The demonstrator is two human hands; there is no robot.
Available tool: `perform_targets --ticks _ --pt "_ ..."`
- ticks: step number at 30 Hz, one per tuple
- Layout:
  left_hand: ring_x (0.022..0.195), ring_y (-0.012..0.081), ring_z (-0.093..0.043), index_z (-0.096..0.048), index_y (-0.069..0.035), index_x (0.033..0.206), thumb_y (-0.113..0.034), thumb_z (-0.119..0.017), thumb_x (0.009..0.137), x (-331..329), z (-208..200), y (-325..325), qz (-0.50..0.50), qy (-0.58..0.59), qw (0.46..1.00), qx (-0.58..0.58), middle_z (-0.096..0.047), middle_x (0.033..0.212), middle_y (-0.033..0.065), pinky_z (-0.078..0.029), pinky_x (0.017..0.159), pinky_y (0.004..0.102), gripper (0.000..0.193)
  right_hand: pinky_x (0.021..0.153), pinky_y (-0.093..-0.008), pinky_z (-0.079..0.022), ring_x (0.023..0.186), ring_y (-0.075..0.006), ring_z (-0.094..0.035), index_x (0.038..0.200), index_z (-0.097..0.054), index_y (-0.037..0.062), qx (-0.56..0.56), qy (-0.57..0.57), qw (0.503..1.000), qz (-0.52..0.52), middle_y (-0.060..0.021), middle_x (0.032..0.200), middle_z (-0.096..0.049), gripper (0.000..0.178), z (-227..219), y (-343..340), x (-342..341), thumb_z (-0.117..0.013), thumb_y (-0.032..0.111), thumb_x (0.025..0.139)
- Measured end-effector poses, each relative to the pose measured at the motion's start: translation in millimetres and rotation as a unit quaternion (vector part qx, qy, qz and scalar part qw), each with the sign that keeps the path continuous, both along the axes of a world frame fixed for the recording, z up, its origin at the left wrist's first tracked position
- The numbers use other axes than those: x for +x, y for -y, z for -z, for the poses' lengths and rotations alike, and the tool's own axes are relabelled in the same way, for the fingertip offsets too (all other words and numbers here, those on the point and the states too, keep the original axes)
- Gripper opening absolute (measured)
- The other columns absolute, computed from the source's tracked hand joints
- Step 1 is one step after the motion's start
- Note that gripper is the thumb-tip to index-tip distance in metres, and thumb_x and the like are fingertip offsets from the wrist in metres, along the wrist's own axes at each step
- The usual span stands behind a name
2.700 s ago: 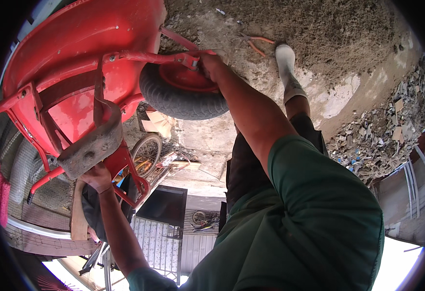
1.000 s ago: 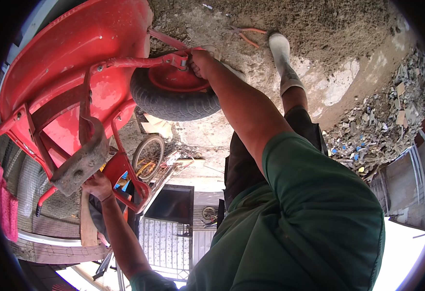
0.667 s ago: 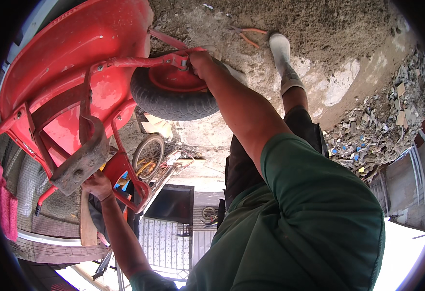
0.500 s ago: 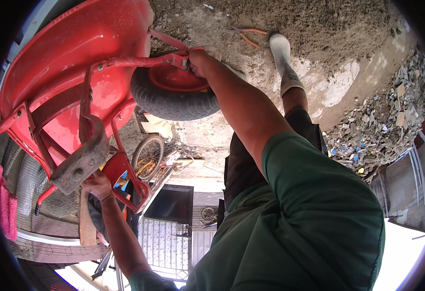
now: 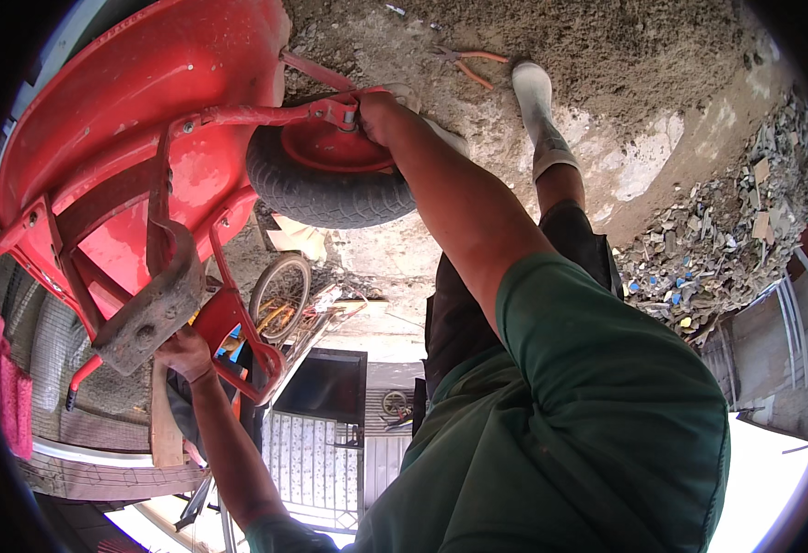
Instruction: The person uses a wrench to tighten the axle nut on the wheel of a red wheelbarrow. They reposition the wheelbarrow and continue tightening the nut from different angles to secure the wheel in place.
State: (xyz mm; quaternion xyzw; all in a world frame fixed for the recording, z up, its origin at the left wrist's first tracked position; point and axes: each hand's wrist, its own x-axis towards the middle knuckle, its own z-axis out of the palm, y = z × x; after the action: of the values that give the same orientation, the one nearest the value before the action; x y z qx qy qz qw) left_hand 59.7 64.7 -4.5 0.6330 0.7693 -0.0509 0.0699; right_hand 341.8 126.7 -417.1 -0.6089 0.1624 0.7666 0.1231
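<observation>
A red wheelbarrow lies tipped on its side at the left, its underside and frame facing me. Closed around the front of its frame by the axle bracket is my right hand, right next to the black tyre with its red rim. Lower down, my left hand grips the wheelbarrow's leg, just under a worn, dirt-caked metal foot plate. Fingers of both hands are partly hidden behind the frame.
Orange-handled pliers lie on the dirt near my white boot. A heap of rubble spreads at the right. Below the tyre lie a bicycle wheel and some scrap. Pink material hangs at the far left.
The wheelbarrow has shifted very slightly to the left, with both hands staying on it. Nothing else has visibly changed.
</observation>
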Motion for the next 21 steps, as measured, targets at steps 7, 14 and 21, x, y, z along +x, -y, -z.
perform_targets --ticks 7,14,21 --pt "0.115 0.0401 -0.049 -0.044 0.006 0.126 -0.024 -0.06 0.089 -12.2 -11.4 18.6 0.028 -0.055 0.998 -0.005 -0.049 0.125 0.0267 -0.036 0.097 0.0455 0.05 0.043 -0.0291 -0.029 0.047 -0.012 -0.04 0.088 -0.065 0.0182 -0.014 -0.01 0.997 -0.079 -0.0002 0.06 -0.05 0.02 -51.0 -9.5 12.7 -0.047 0.027 0.092" --pt "0.114 0.042 -0.049 -0.043 0.006 0.127 -0.026 -0.058 0.09 -9.1 -12.7 14.4 0.05 -0.077 0.996 -0.019 -0.049 0.124 0.0277 -0.037 0.097 0.046 0.05 0.043 -0.0322 -0.034 0.051 -0.0166 -0.049 0.086 -0.062 0.0118 -0.029 -0.019 0.995 -0.089 -0.005 0.067 -0.058 0.022 -47.0 -17.6 4.4 -0.046 0.025 0.091" --pt "0.115 0.0421 -0.048 -0.044 0.006 0.127 -0.024 -0.058 0.09 -4.8 -15.2 14.4 -0.004 -0.035 0.999 0.0 -0.049 0.124 0.028 -0.039 0.095 0.0462 0.049 0.05 -0.0348 -0.04 0.058 -0.018 -0.052 0.085 -0.063 0.0095 -0.014 -0.006 0.992 -0.124 -0.0075 0.078 -0.06 0.022 -46.5 -10.6 5.2 -0.049 0.025 0.09"
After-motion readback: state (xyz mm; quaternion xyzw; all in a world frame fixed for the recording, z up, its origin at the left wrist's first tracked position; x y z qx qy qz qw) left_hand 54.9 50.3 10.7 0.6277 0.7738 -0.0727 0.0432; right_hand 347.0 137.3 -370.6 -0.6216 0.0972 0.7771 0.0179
